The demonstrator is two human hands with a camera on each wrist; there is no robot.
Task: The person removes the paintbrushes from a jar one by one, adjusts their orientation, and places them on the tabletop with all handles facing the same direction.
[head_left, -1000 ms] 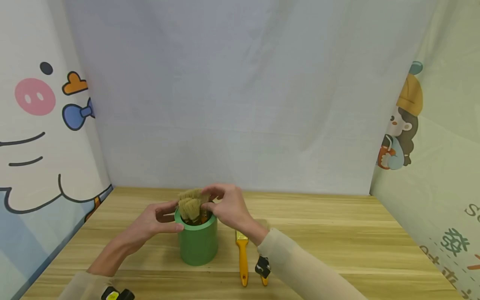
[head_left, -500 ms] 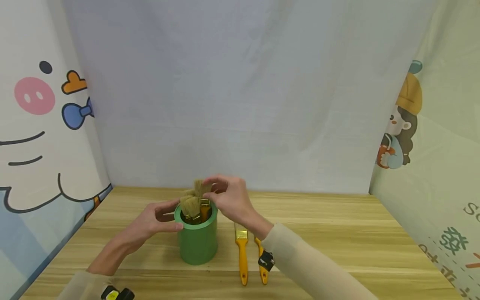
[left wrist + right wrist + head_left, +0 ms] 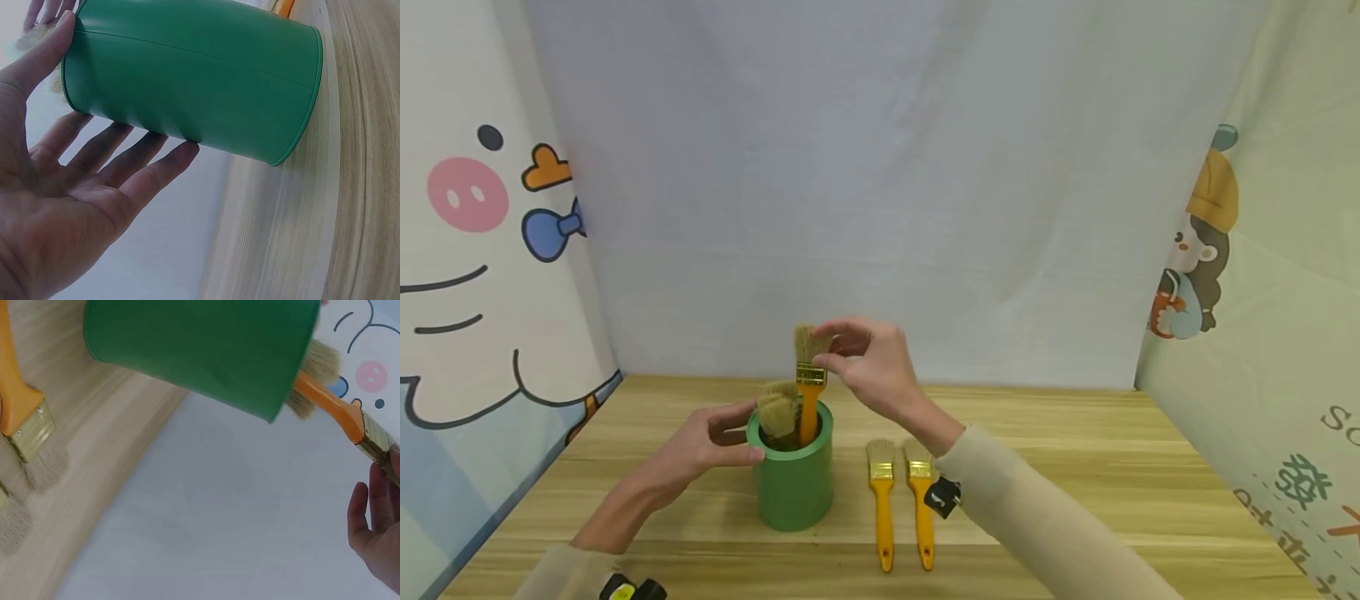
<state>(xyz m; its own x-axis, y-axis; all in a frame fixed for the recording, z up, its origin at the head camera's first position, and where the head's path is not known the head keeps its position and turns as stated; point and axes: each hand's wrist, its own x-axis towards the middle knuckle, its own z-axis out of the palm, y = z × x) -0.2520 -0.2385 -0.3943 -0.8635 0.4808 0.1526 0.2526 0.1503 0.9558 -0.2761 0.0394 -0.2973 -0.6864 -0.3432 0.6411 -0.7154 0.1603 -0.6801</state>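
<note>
A green cylindrical pot stands upright on the wooden table with bristle-up paintbrushes in it. My left hand holds the pot near its rim; in the left wrist view the thumb lies at the rim and the fingers touch the side. With my right hand I pinch one paintbrush near its bristles and metal band. Its orange handle still reaches down into the pot, the lower end hidden inside. The right wrist view shows this handle slanting out past the rim.
Two orange-handled paintbrushes lie side by side on the wooden table, right of the pot, bristles pointing away from me. A pale curtain hangs behind the table, with printed cloths at both sides.
My right hand has risen, drawing the pinched paintbrush upward so that its band and part of its handle now show. The left hand and pot have barely moved.
</note>
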